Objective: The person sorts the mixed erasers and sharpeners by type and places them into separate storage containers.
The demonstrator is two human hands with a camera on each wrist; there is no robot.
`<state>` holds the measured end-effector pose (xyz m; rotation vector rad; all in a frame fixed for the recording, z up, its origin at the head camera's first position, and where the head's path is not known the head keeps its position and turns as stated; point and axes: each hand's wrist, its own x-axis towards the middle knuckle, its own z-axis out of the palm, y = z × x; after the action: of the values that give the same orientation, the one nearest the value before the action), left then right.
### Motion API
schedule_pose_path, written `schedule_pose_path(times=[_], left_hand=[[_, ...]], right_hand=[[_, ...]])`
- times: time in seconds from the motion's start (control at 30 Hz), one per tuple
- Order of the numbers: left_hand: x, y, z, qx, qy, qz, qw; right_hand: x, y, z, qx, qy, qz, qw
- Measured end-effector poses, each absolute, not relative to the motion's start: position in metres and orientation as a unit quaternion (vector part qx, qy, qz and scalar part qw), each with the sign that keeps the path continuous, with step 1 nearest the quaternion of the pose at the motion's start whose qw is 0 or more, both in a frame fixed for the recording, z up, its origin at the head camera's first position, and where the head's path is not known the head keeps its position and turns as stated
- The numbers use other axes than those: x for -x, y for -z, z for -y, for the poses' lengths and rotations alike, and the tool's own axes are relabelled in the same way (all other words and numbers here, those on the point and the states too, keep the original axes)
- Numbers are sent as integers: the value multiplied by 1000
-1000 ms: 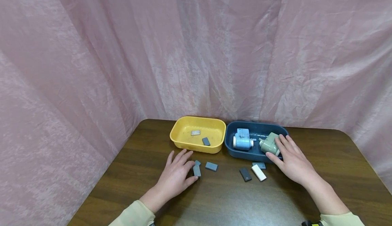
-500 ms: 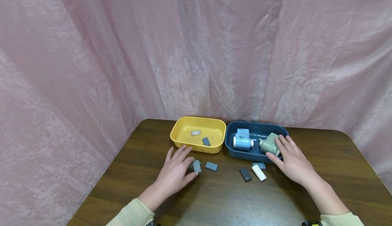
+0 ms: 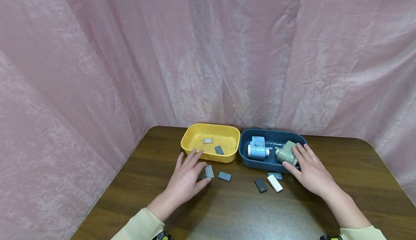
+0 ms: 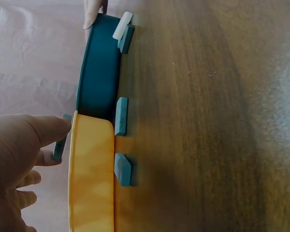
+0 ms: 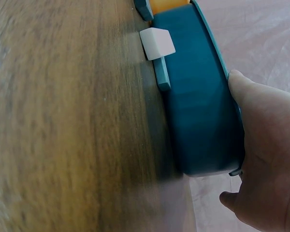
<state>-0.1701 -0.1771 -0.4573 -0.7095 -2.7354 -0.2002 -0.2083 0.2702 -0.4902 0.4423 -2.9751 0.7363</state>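
The left hand pinches a small grey-blue rectangular block between thumb and index finger, the other fingers spread loose; the block is raised above the wooden worktop, just in front of a yellow plastic tray near the worktop's far edge. A pale grey block and a dark grey block lie inside that tray. Beside it, the right hand rests on the right end of a dark blue plastic tray, fingers nearly straight, over a green rounded plastic piece; a light blue one lies at the tray's left. Nearer the worktop's front edge lie slate-blue, black and white blocks.
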Motion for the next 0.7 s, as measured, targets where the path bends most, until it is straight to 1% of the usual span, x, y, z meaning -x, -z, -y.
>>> schedule_pose_path(times=[0.47, 0.7], left_hand=[[176, 441, 172, 240, 85, 951, 177], [181, 435, 170, 224, 95, 953, 178]], right_hand=[[209, 488, -271, -146, -238, 960, 30], [208, 489, -271, -149, -240, 959, 34]])
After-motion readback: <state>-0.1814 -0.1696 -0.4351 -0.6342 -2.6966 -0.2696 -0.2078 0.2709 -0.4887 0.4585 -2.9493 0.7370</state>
